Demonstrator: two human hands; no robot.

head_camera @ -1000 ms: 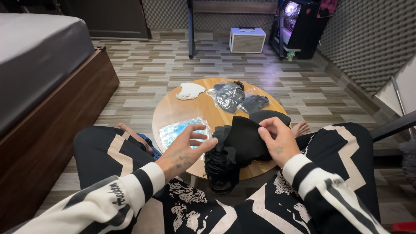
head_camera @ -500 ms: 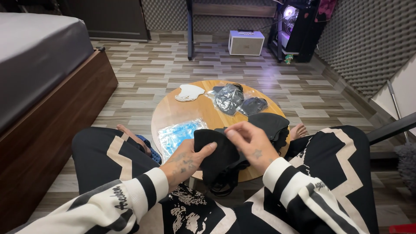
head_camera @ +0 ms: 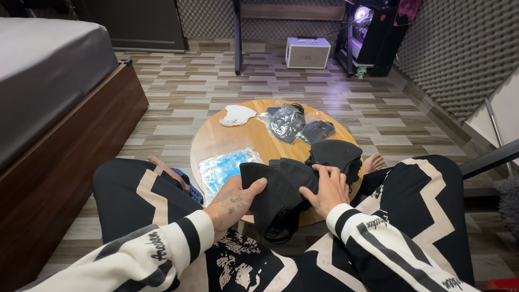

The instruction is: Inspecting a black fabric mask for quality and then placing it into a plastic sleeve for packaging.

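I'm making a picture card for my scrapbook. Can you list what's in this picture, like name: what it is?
left hand: touching the left edge of a black face mask
right hand: fingers pressing on the same mask
table: round, wooden, low
blue packet: clear wrapper, flat beside the left hand
white mask: far side of table
bagged dark masks: near the white one
black mask pile: by the right hand
floor: striped tiles

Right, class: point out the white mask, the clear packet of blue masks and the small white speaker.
white mask (head_camera: 238, 114), head view, middle of its front.
clear packet of blue masks (head_camera: 226, 168), head view, its centre.
small white speaker (head_camera: 307, 53), head view, front grille.
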